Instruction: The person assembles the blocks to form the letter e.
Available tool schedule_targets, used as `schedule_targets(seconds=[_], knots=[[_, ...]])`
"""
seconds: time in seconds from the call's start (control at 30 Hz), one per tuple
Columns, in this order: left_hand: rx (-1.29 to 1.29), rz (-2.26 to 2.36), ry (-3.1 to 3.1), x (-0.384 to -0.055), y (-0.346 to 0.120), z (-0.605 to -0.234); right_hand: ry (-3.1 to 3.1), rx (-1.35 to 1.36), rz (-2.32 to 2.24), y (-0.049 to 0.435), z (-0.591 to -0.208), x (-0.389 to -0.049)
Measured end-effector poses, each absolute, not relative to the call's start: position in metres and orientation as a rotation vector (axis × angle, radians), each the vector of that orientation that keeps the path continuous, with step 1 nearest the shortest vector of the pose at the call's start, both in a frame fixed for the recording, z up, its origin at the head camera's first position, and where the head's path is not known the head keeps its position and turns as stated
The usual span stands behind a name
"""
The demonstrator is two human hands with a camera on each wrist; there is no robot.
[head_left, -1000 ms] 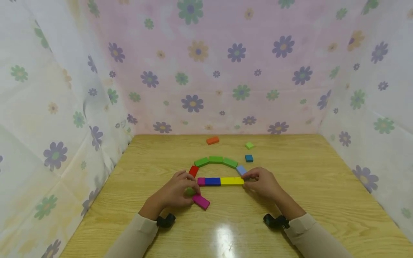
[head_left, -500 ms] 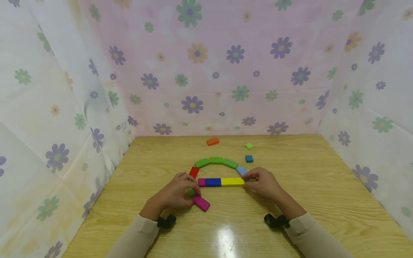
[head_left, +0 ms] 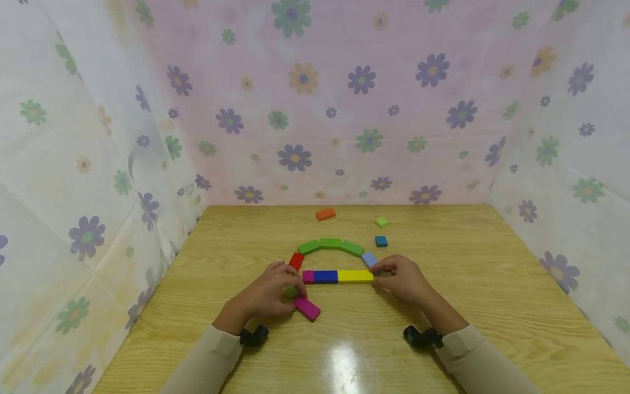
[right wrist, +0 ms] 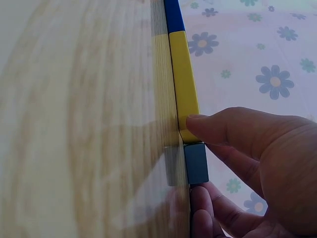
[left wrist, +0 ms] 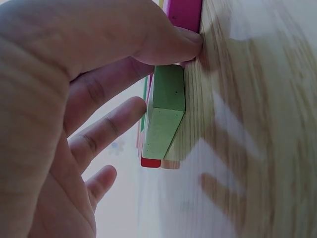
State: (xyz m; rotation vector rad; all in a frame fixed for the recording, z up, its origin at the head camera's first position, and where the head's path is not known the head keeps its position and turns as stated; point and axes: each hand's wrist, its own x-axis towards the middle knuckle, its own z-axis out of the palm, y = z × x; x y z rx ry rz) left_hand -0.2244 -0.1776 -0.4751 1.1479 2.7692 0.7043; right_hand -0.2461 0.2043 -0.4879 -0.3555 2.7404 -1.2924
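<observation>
My left hand [head_left: 273, 290] pinches the near-left end of a magenta block [head_left: 307, 309], which lies slanted on the table. Partly hidden under that hand is a green block [left wrist: 169, 89], touching or very near the magenta one. A straight row holds a small magenta block [head_left: 308, 277], a dark blue block [head_left: 326, 277] and a yellow block [head_left: 355, 276]. With thumb and index finger, my right hand [head_left: 403, 279] holds the yellow block's right end. Behind the row, a red block [head_left: 296, 261], several green blocks [head_left: 331, 243] and a light blue block [head_left: 369, 260] form an arch.
Toward the back of the wooden table [head_left: 221, 230] lie an orange block [head_left: 325, 214], a lime block [head_left: 381, 222] and a teal block [head_left: 381, 241]. Flowered cloth [head_left: 339, 126] stands along the back and both sides.
</observation>
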Motion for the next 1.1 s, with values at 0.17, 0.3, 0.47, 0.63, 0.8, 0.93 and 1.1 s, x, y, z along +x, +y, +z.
schedule_targets(seconds=[0.17, 0.3, 0.47, 0.63, 0.8, 0.93, 1.1], knots=[[1.125, 0.690, 2.781, -0.2215, -0.1782, -0.4749, 2.724, -0.345, -1.304, 0.2036, -0.4876, -0.2447], [1.096, 0.707, 2.770, -0.2194, -0.1788, -0.4736, 2.727, -0.358, -1.295, 0.2027, -0.4885, -0.2436], [1.099, 0.700, 2.766, -0.2198, -0.1788, -0.4731, 2.735, -0.348, -1.300, 0.2020, -0.4878, -0.2431], [1.097, 0.706, 2.761, -0.2211, -0.1786, -0.4730, 2.731, -0.334, -1.311, 0.2013, -0.4861, -0.2427], [1.113, 0.701, 2.764, -0.2224, -0.1786, -0.4736, 2.738, -0.346, -1.310, 0.2015, -0.4847, -0.2426], [1.126, 0.704, 2.764, -0.2231, -0.1786, -0.4742, 2.735, -0.347, -1.311, 0.2016, -0.4836, -0.2423], [1.151, 0.709, 2.762, -0.2238, -0.1786, -0.4745, 2.735, -0.345, -1.308, 0.2020, -0.4826, -0.2425]])
